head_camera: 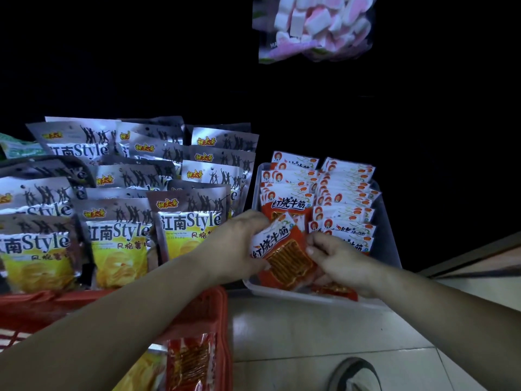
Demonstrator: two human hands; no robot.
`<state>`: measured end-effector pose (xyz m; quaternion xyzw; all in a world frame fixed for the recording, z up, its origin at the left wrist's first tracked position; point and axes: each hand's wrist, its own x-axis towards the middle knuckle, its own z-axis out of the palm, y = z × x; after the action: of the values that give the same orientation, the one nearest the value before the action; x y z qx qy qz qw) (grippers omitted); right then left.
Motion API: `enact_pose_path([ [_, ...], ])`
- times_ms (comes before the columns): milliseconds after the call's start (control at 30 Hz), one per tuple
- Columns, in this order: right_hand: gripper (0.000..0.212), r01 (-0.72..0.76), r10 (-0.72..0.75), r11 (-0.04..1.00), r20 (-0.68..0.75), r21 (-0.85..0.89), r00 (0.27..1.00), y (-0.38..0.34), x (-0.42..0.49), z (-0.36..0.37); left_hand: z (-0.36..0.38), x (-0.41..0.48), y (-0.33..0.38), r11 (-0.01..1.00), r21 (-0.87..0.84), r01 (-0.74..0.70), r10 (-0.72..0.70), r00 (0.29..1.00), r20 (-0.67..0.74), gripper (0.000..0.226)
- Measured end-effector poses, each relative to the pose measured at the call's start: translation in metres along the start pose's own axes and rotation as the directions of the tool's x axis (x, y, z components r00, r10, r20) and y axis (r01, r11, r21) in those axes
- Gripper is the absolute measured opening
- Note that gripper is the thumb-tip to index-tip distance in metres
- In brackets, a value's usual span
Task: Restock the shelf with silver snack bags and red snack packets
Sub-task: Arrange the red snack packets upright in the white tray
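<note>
Several silver snack bags (121, 193) with yellow fronts stand in rows on the left of the shelf. To their right a clear plastic tray (390, 221) holds several red snack packets (338, 193) in two rows. My left hand (239, 244) and my right hand (341, 261) both grip a red snack packet (284, 249) over the tray's front end. The left hand holds its left edge, the right hand its right edge.
A red basket (214, 309) sits below my left arm with a red packet (189, 362) and a yellow-fronted bag inside. A bag of pink and white marshmallows (315, 26) hangs above. Tiled floor and a shoe (355, 373) show at the lower right.
</note>
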<state>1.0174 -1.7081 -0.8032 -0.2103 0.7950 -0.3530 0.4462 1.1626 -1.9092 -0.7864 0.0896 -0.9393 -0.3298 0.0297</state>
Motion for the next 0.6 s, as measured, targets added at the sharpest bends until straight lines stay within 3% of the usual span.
enact_pose_path([
  [133,0.026,0.033,-0.03,0.997,-0.03,0.075,0.999,-0.006,-0.002,-0.003,0.014,0.007,0.004,0.969,0.238,-0.06,0.066,0.998,-0.016,0.055],
  [233,0.012,0.029,-0.019,0.984,-0.059,0.178,0.998,-0.004,-0.002,-0.003,0.022,0.01,0.004,0.953,0.285,-0.102,0.122,0.991,-0.055,0.038],
  [300,0.026,0.048,-0.042,0.975,-0.033,0.215,0.999,-0.005,-0.003,-0.007,0.019,0.016,0.003,0.951,0.287,-0.113,0.147,0.984,-0.103,0.035],
  [400,0.057,0.094,-0.093,0.995,-0.019,0.042,0.995,-0.002,-0.001,-0.01,0.013,0.028,0.002,0.938,0.303,-0.167,0.203,0.975,-0.091,0.037],
  [500,0.048,0.076,-0.097,0.986,-0.143,-0.152,0.985,0.006,0.008,-0.004,0.013,0.03,0.003,0.922,0.311,-0.23,0.245,0.969,-0.01,0.037],
  [600,0.042,0.126,-0.184,0.951,-0.188,-0.282,0.965,0.019,0.012,0.004,0.017,0.017,0.005,0.957,0.225,-0.185,0.188,0.982,0.009,0.047],
])
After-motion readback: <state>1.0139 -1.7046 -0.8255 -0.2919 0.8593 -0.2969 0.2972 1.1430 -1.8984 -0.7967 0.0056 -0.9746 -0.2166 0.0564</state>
